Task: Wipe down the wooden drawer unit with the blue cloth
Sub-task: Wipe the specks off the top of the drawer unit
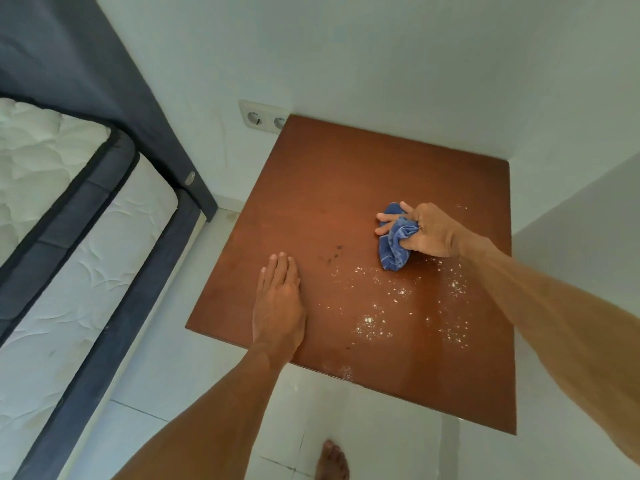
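Reddish-brown wooden drawer unit (346, 188) sits below me, white specks (370, 323) scattered over its top's near half. My right hand (429, 230) grips the bunched blue terry cloth (394, 244) at the top's right middle; my left hand (278, 299) lies flat, fingers straight, by its left front. Sweeping frontward with so small a wad could scatter specks onto the white tiled floor (363, 427).

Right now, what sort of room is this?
Most likely a bedroom: a bare mattress on a dark bed frame lies left of the wooden drawer unit, with a wall socket behind.
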